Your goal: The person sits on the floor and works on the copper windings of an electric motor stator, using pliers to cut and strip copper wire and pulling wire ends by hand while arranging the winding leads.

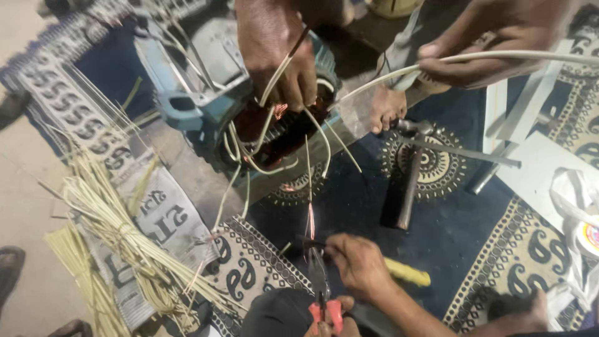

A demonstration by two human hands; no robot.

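On the blue patterned mat (449, 237), the right hand (359, 265) has its grip closed in a pinch on the lower end of a thin copper wire (309, 218), and the left hand (329, 314), half hidden at the bottom edge, grips the red-handled pliers (319, 281) meeting that wire. The wire runs up to the open motor (206, 93), where a co-worker's hand (281, 56) crowds the windings among pale sleeved leads. A hammer (405, 181) lies just right of the wire, a yellow-handled tool (409, 273) under the right wrist, and a bundle of pale sticks (118, 237) well to the left.

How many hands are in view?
4. A co-worker's two up top: one in the motor, one holding white tubing. The wearer's two below: right hand at the pliers' tip, left hand on their red handles, mostly cut off.
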